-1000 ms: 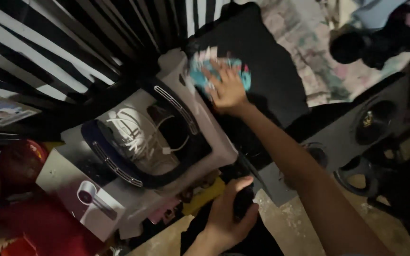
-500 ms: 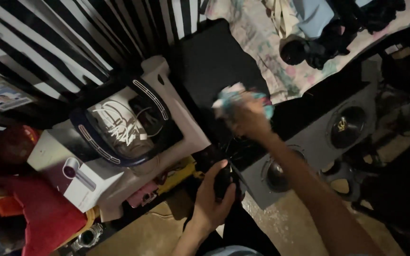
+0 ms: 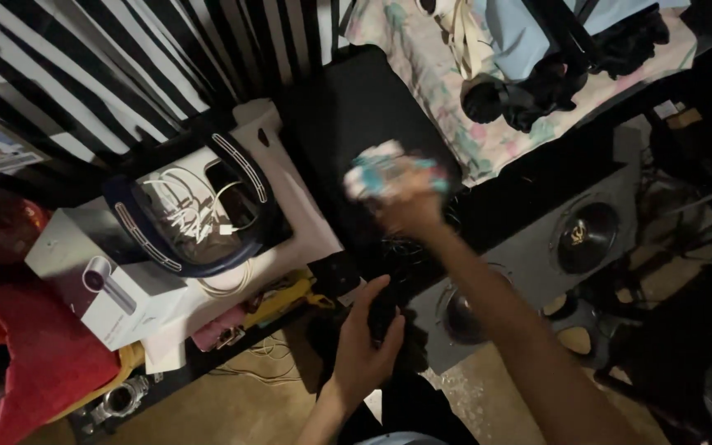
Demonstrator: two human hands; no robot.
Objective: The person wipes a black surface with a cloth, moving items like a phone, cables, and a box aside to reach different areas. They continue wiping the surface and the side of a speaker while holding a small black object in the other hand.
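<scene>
A dim, cluttered room seen from above. At far left lies red fabric (image 3: 39, 363), and just beside it a white box (image 3: 96, 276) showing a picture of a small appliance. Next to the box sits a white tray (image 3: 290, 198) with a dark blue rim, holding a tangle of white cables (image 3: 183, 206). Behind these hangs a black and white striped cloth (image 3: 84, 74).

At centre a black panel (image 3: 356, 107) lies flat. The right hand (image 3: 405, 206) presses a teal and white rag (image 3: 385, 171) onto the panel's near right part; the image is blurred here. The fingers are curled onto the rag and grasp it. The wiping looks partway along, as a judgement: the rag sits on the near part, the panel's far part lies bare, and the dim light does not show whether any part is clean.

Below, the left hand (image 3: 364, 346) is clenched around a small dark object (image 3: 385, 313), too dark to identify, near the panel's front edge.

To the right stands a grey speaker box (image 3: 537, 255) with two round cones. Beyond it, a floral sheet (image 3: 496, 132) carries dark and pale blue clothes.
</scene>
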